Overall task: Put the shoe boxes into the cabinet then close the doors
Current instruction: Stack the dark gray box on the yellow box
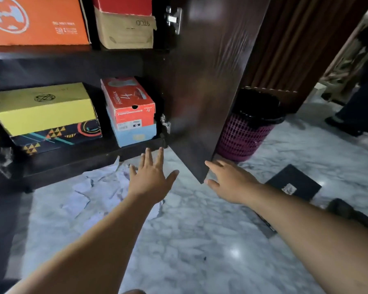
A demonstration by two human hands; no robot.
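Shoe boxes, six in view, all shelved inside the dark cabinet [72, 60] ahead of and above both hands; lower shelf, nearest the left hand [151, 177]: red box [129, 100] marked with a 4, stacked on a light blue box [136, 135], the pair just above and beyond the left fingertips; further to that hand's left, yellow box [45, 107] stacked on a dark patterned box [57, 136] with triangles and stripes; upper shelf: orange box [36, 20] at far left, and a tan cardboard box [125, 30] with a red lid [123, 5] and handwritten digits, high above the left hand. Left hand: palm down, fingers straight and spread wide, holding nothing, fingertips close to the front edge of the cabinet's bottom board; contact there cannot be told. Right hand [232, 179]: fingers extended and relaxed, gripping nothing, at the lower corner of the right cabinet door [206, 81], thumb and forefinger to either side of the door's bottom edge; whether they touch it cannot be told. Door: dark brown, standing ajar, swung out toward the viewer, between the two hands, metal hinges [174, 19] visible at its inner side. Beyond the right hand, behind the door: pink mesh bin [242, 139] with a black liner. To the right of the right forearm: black flat box [293, 183] with a white label, lying on the floor. Below the left hand: crumpled white paper [98, 187]. Under all: grey-white marble floor [189, 240].
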